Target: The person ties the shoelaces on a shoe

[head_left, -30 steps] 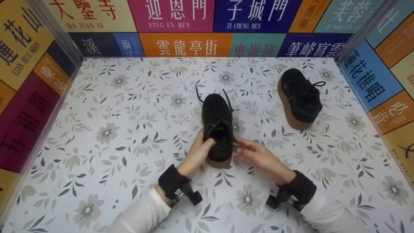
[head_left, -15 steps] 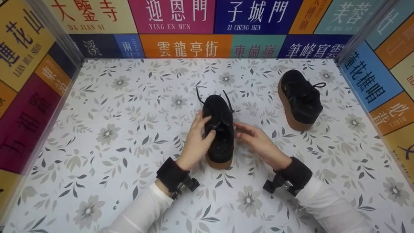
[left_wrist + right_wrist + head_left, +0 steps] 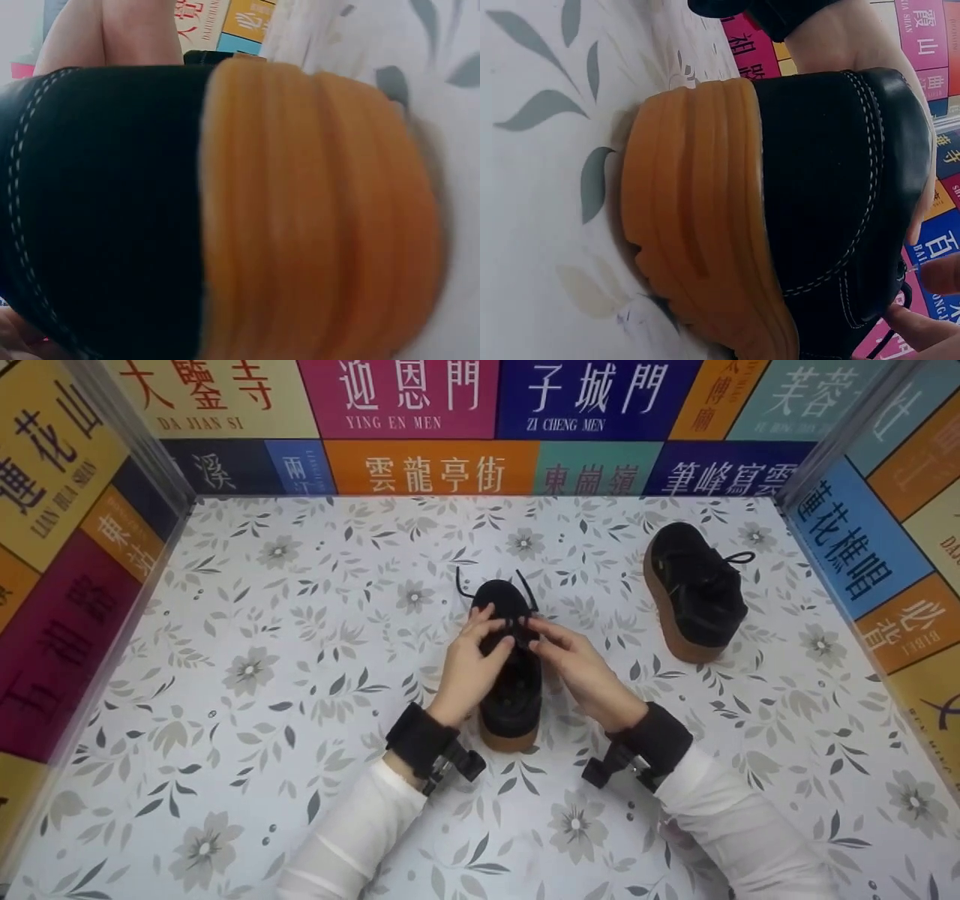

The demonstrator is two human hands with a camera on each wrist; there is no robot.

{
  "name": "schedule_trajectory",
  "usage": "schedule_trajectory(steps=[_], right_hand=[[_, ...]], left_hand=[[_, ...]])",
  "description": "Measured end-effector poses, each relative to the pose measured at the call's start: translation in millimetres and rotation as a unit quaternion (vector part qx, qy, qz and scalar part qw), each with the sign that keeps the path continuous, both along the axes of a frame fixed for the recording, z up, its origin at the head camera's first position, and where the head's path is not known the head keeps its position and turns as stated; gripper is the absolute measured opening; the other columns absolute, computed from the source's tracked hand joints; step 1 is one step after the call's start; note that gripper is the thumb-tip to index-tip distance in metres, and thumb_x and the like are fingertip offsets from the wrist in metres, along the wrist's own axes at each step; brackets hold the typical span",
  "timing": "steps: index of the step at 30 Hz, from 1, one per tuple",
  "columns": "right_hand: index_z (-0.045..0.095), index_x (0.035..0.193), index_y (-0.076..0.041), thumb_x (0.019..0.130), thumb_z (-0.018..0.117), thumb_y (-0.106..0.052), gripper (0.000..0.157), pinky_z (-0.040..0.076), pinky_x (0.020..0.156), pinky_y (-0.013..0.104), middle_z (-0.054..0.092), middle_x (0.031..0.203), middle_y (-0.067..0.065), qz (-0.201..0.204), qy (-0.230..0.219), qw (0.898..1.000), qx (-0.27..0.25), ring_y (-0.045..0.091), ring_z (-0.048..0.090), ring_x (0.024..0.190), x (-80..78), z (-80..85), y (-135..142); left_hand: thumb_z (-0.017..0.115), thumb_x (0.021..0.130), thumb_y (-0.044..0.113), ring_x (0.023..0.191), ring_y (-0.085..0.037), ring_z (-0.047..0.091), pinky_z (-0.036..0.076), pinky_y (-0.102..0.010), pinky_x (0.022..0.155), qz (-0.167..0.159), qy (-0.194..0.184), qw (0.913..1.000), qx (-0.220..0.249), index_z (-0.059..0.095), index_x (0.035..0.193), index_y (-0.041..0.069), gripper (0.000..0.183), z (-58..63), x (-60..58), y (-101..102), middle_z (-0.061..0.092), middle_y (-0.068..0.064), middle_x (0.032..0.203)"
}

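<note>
A black lace-up shoe (image 3: 510, 716) with white stitching and a thick tan sole stands mid-table, toe pointing away. From its left side my left hand (image 3: 469, 667) reaches over the upper, thumb and fingertips at the lacing. My right hand (image 3: 581, 671) comes in from the other side, its index finger and thumb at the same spot, a gap between them. In the right wrist view a black shoelace (image 3: 907, 294) shows beside those fingertips (image 3: 919, 326). The shoe's heel (image 3: 112, 202) fills much of the left wrist view and hides most of my left hand.
The matching black shoe (image 3: 697, 592) stands at the back right, its lace in a loop. Two loose lace ends (image 3: 525, 587) stick out past the near shoe's toe. Colourful panels with large characters (image 3: 427, 472) wall in the flower-patterned table (image 3: 300, 780) at the back and sides.
Both hands have moved forward along the shoe, from its heel end and sides to the lacing over the upper. The shoe stays in place.
</note>
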State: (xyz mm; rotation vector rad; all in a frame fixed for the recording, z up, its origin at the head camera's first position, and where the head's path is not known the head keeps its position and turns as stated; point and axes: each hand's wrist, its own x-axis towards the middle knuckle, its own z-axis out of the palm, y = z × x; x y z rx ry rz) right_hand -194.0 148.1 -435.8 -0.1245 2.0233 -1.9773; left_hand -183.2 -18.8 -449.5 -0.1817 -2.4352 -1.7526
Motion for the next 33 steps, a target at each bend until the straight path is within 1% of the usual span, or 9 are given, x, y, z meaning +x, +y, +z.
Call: schedule_trajectory(steps=[4,7,10,13,17,21,25,30,33], right_hand=[[0.048,0.133,0.003,0.093,0.053,-0.004,0.041,0.042,0.098,0.026,0.047,0.141,0.011,-0.034,-0.013,0.999,-0.04,0.017,0.049,0.122,-6.8,3.0,-7.5],[0.054,0.127,0.002,0.093,0.056,-0.008,0.036,0.046,0.089,0.023,0.061,0.126,0.006,-0.045,-0.004,0.998,-0.046,0.012,0.057,0.109,-11.1,6.8,-10.0],[0.057,0.124,0.004,0.094,0.056,-0.009,0.033,0.045,0.093,0.023,0.066,0.118,0.003,-0.041,0.007,0.998,-0.052,0.011,0.059,0.109,-14.6,10.7,-10.6],[0.057,0.123,0.005,0.094,0.055,-0.007,0.032,0.045,0.096,0.025,0.066,0.117,0.006,-0.038,0.014,0.998,-0.055,0.014,0.059,0.11,-17.5,14.7,-11.1],[0.056,0.125,0.004,0.094,0.053,-0.005,0.032,0.044,0.099,0.027,0.064,0.121,0.012,-0.024,0.006,0.998,-0.058,0.016,0.059,0.112,-21.1,18.9,-11.8],[0.055,0.127,0.003,0.095,0.05,-0.004,0.033,0.044,0.1,0.029,0.063,0.122,0.013,-0.007,-0.011,0.998,-0.063,0.018,0.058,0.114,-25.0,21.6,-11.7],[0.054,0.128,0.004,0.095,0.05,-0.001,0.034,0.046,0.098,0.029,0.062,0.122,0.016,0.003,-0.017,0.997,-0.07,0.019,0.059,0.112,-29.3,24.5,-10.1],[0.049,0.132,0.006,0.094,0.049,0.002,0.038,0.048,0.094,0.026,0.055,0.13,0.02,0.022,-0.02,0.998,-0.063,0.015,0.061,0.107,-32.3,30.6,-6.2],[0.048,0.133,0.007,0.093,0.05,0.002,0.04,0.049,0.092,0.024,0.053,0.134,0.019,0.035,-0.015,0.998,-0.041,0.011,0.061,0.105,-33.1,34.0,-3.4]], left_hand=[[0.066,0.088,0.016,0.134,-0.029,0.039,0.025,-0.034,0.114,0.014,-0.009,0.9991,0.04,0.067,0.105,-0.002,0.025,2.9,-8.5,0.7,0.058,-0.015,0.128],[0.066,0.088,0.019,0.124,-0.025,0.052,0.036,-0.031,0.107,0.027,-0.024,0.9972,0.065,0.068,0.099,0.0,0.022,7.8,-11.9,0.7,0.066,-0.014,0.115],[0.065,0.089,0.021,0.105,-0.02,0.061,0.046,-0.029,0.094,0.034,-0.036,0.9954,0.082,0.068,0.097,0.002,0.021,13.7,-13.0,0.1,0.069,-0.011,0.103],[0.065,0.089,0.021,0.092,-0.018,0.063,0.05,-0.027,0.085,0.041,-0.033,0.9936,0.1,0.067,0.098,0.001,0.022,18.6,-14.2,-1.4,0.069,-0.01,0.098],[0.065,0.089,0.016,0.097,-0.018,0.065,0.05,-0.024,0.087,0.045,-0.007,0.9904,0.131,0.066,0.101,-0.002,0.021,24.5,-17.7,-3.4,0.07,-0.012,0.102],[0.064,0.089,0.012,0.1,-0.021,0.065,0.05,-0.026,0.088,0.028,0.007,0.9869,0.159,0.066,0.104,-0.004,0.022,32.3,-21.8,-2.8,0.069,-0.014,0.107],[0.064,0.09,0.013,0.098,-0.021,0.065,0.051,-0.026,0.086,0.014,0.009,0.9874,0.157,0.067,0.104,-0.004,0.022,41.7,-27.7,-1.4,0.069,-0.014,0.108],[0.063,0.09,0.014,0.092,-0.014,0.066,0.05,-0.022,0.082,-0.003,0.037,0.9932,0.111,0.069,0.101,0.001,0.018,54.2,-34.8,-0.6,0.071,-0.009,0.102],[0.063,0.091,0.018,0.087,-0.011,0.065,0.05,-0.021,0.078,-0.022,0.053,0.9952,0.079,0.071,0.1,0.005,0.018,59.8,-36.9,0.6,0.072,-0.006,0.098]])
